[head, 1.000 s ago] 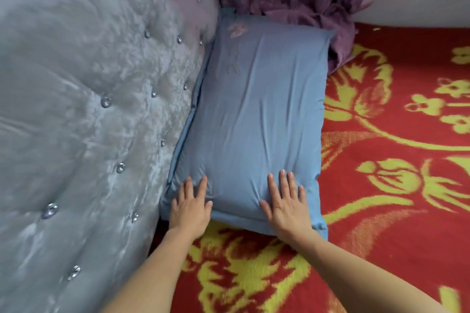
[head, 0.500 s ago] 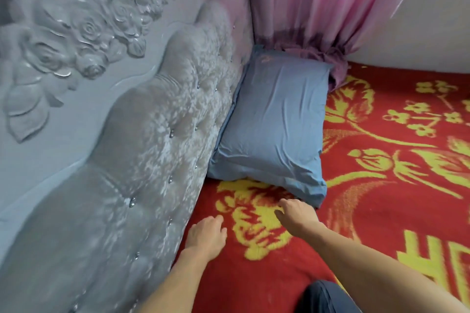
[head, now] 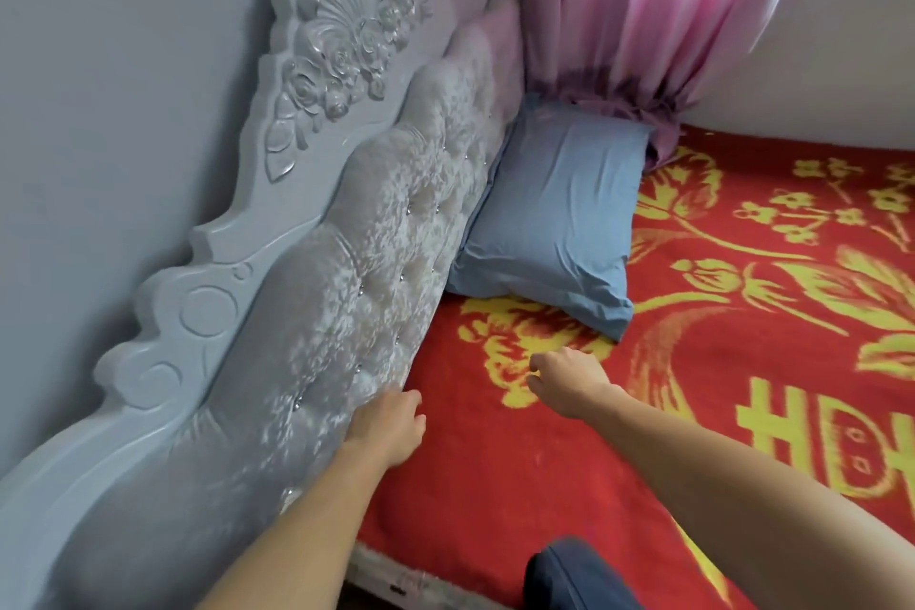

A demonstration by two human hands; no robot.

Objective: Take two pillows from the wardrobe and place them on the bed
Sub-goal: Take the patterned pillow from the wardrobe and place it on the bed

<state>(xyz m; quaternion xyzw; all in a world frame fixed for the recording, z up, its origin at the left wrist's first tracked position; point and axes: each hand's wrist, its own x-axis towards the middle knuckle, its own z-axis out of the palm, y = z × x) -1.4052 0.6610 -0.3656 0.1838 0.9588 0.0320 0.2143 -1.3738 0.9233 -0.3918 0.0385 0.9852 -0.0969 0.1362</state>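
Observation:
A blue pillow (head: 554, 218) lies flat on the bed (head: 495, 461), pushed into the far corner against the padded headboard (head: 376, 292) and under the pink curtain. My left hand (head: 388, 428) hovers low beside the headboard, fingers loosely curled, holding nothing. My right hand (head: 569, 379) hangs over the red and yellow blanket, a little short of the pillow's near corner, fingers loosely bent and empty. Neither hand touches the pillow. Only one pillow is in view.
The pink curtain (head: 643, 15) hangs down to the bed's far corner. A white wall (head: 817, 64) runs along the bed's far side and a grey wall (head: 124, 89) behind the headboard. My dark-clothed knee (head: 569, 575) is at the bed's near edge.
Both hands have come off the pillow and drawn back toward me. The camera has pulled away and risen, so the pillow now lies farther off and the carved headboard top shows.

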